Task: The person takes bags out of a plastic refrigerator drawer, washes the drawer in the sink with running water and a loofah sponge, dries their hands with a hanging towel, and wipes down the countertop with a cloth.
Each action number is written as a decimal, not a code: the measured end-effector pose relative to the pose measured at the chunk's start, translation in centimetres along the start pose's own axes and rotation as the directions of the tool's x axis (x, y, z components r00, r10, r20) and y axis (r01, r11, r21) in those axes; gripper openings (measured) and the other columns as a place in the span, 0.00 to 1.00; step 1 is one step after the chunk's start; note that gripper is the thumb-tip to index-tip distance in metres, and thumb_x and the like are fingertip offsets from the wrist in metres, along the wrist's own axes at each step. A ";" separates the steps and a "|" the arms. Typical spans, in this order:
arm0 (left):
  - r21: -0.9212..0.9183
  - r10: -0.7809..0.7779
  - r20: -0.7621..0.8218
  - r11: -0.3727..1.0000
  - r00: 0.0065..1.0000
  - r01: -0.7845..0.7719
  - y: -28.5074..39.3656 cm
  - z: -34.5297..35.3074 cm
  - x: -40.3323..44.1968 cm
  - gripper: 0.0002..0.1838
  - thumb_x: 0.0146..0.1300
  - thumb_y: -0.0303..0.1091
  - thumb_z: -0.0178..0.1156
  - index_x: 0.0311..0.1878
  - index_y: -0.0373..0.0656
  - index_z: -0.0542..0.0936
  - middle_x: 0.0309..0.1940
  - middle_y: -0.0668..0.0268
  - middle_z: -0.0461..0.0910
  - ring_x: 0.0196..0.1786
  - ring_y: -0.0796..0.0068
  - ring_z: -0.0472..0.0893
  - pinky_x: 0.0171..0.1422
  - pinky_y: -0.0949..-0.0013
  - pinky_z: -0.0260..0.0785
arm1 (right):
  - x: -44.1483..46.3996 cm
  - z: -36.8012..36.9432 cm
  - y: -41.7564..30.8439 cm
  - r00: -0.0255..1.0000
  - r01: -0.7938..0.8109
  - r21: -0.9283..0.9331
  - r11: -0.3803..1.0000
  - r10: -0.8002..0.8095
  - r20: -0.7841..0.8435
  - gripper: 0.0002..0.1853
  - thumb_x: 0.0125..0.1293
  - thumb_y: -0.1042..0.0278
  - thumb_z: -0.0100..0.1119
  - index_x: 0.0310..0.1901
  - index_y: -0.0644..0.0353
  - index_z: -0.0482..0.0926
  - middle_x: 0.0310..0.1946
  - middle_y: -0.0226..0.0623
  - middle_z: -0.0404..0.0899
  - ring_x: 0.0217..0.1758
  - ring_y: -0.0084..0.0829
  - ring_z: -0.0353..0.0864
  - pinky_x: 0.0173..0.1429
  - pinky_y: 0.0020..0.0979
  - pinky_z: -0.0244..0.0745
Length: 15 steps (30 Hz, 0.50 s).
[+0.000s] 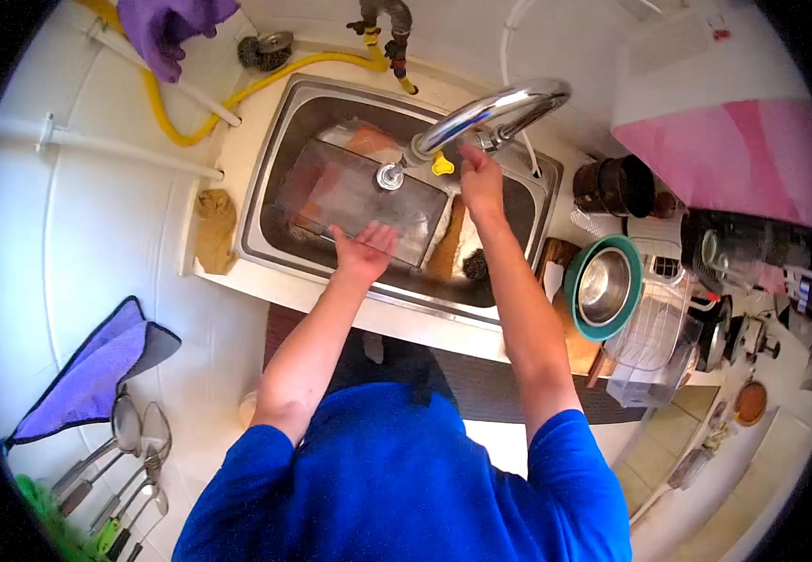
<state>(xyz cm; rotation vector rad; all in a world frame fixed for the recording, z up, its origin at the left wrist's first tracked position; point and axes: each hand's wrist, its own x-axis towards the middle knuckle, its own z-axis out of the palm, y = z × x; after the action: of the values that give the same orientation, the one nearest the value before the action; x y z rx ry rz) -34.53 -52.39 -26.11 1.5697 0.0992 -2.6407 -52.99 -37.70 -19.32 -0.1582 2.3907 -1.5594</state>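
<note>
My left hand (366, 251) is open, fingers spread, at the near edge of a clear rectangular plastic container (373, 201) in the steel sink (254, 220). Whether its palm presses on the plastic is hard to tell. Beyond the sink's middle, my right hand (483, 187) reaches up to the base of the chrome faucet (495, 105), its fingers curled close to the metal. What they hold there is hidden. A small yellow knob (442, 165) sits just left of those fingers. The faucet's spout end (390, 176) hangs above the container.
A brown strip (447, 245) and a dark scrubber (474, 265) lie at the sink's right. Right of the sink stand a teal basin (573, 292) holding a metal bowl (604, 286) and dark pots (626, 185). A brown cloth (216, 229) lies on the left ledge.
</note>
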 end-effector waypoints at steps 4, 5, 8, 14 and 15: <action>-0.003 0.023 -0.108 1.000 0.994 -0.024 0.6 1.4 -1.6 0.53 0.61 0.83 0.38 0.53 0.33 0.75 0.51 0.52 0.77 0.57 0.53 0.75 0.65 0.50 0.66 | -4.3 0.1 -0.2 0.981 0.117 -0.144 0.983 -0.137 -0.137 0.21 0.67 0.74 0.57 0.61 0.68 0.76 0.58 0.53 0.80 0.65 0.46 0.78 0.70 0.37 0.69; -0.002 0.020 -0.130 1.000 0.991 -0.021 0.7 1.6 -2.1 0.52 0.61 0.83 0.38 0.53 0.34 0.75 0.52 0.52 0.77 0.57 0.53 0.75 0.64 0.51 0.66 | -5.6 -0.3 1.2 0.993 0.046 -0.122 0.992 -0.058 -0.104 0.20 0.67 0.72 0.59 0.60 0.68 0.77 0.57 0.53 0.81 0.64 0.46 0.78 0.69 0.37 0.69; 0.022 -0.008 -0.197 1.000 0.980 0.012 1.2 2.1 -3.0 0.50 0.62 0.83 0.35 0.47 0.37 0.76 0.45 0.55 0.79 0.50 0.56 0.78 0.59 0.51 0.69 | -9.0 -1.0 8.0 0.990 -0.135 -0.014 0.991 0.135 -0.046 0.19 0.68 0.68 0.62 0.58 0.68 0.78 0.54 0.50 0.82 0.60 0.41 0.81 0.66 0.34 0.71; 0.019 -0.146 -0.067 0.989 0.987 0.148 2.3 0.2 0.3 0.46 0.63 0.82 0.31 0.28 0.42 0.73 0.22 0.64 0.78 0.31 0.61 0.80 0.48 0.53 0.73 | -14.9 -2.2 9.4 0.847 -0.528 0.254 0.810 0.523 0.093 0.23 0.71 0.63 0.62 0.63 0.66 0.75 0.52 0.41 0.83 0.54 0.31 0.80 0.61 0.31 0.72; 0.022 -0.134 -0.073 0.990 0.988 0.136 2.0 0.7 0.2 0.45 0.64 0.81 0.31 0.25 0.43 0.71 0.19 0.64 0.77 0.29 0.62 0.80 0.46 0.54 0.74 | -15.3 -2.1 10.0 0.849 -0.527 0.352 0.774 0.498 0.177 0.27 0.71 0.61 0.63 0.65 0.67 0.72 0.54 0.40 0.82 0.57 0.33 0.80 0.64 0.32 0.71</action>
<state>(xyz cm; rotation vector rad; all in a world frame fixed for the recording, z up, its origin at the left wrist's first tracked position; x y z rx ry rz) -35.01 -54.47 -25.99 1.7248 0.1812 -2.6966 -38.44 -28.02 -24.98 0.4779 1.7918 -1.6590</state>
